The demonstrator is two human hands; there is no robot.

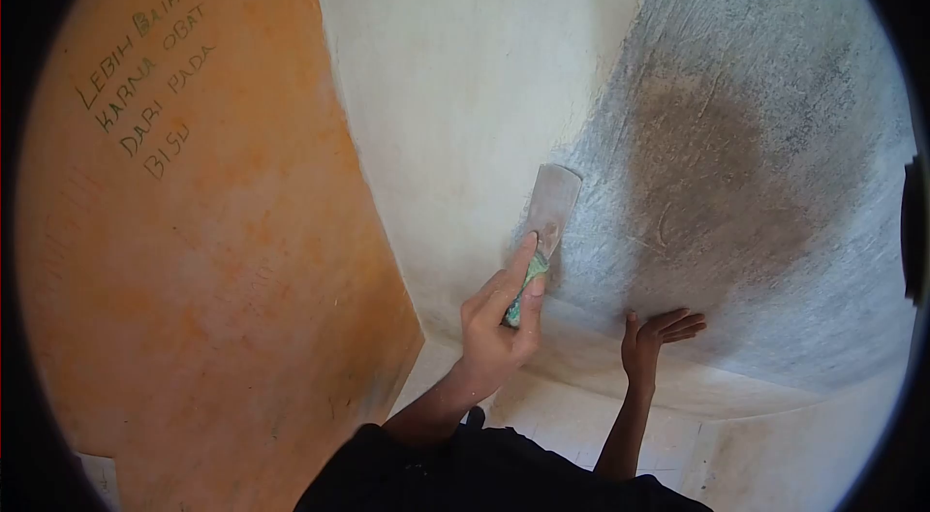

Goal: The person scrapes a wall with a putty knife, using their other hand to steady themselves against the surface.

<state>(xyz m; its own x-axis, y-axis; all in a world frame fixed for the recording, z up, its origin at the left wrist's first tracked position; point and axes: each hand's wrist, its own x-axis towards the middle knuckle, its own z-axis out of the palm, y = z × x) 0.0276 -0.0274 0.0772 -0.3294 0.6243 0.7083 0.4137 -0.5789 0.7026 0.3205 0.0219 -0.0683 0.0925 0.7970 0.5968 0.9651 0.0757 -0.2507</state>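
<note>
My left hand [499,318] is closed round the green handle of a putty knife [555,197], with the index finger stretched along toward the blade. The flat, dull metal blade points up and lies against or very close to the wall, where pale coating borders a rough grey patch [697,163]. To the right and lower down, my right hand [659,338] holds nothing. Its fingers are spread toward the right, at the lower edge of the grey patch, and the palm appears to rest on the wall.
An orange wall [213,250] with handwritten words meets the pale wall [465,47] at a corner on the left. A large brown damp-looking stain [707,192] marks the grey patch. A dark object [913,231] shows at the right edge. Light floor tiles [567,430] appear below.
</note>
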